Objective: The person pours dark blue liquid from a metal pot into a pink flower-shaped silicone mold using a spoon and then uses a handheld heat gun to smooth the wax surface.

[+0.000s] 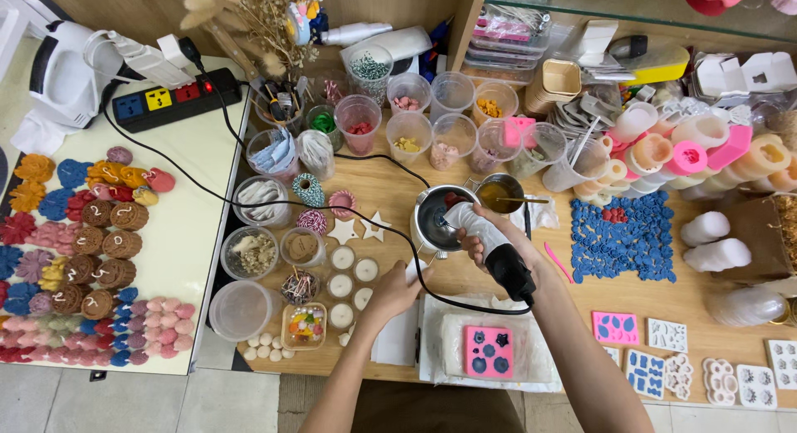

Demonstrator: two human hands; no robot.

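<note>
My right hand [490, 244] grips a white and black electric hand mixer [480, 234], its beaters dipped into a steel pot [432, 219] with red wax showing inside. Its black cord [390, 259] loops across the wooden table to a power strip [174, 101]. My left hand [397, 290] rests on the table by the pot's handle, close to several small white tealight candles [342, 282]. In front of me lies a pink silicone mould [487, 351] with dark blue filled cavities, on a plastic-wrapped sheet.
Clear plastic cups [432, 117] of coloured bits stand behind the pot, beside a small steel cup of yellow liquid [501, 192]. Blue wax flowers [623, 238] lie right. Pink and white moulds [664, 366] sit front right. Coloured wax shapes [75, 259] cover the white table on the left.
</note>
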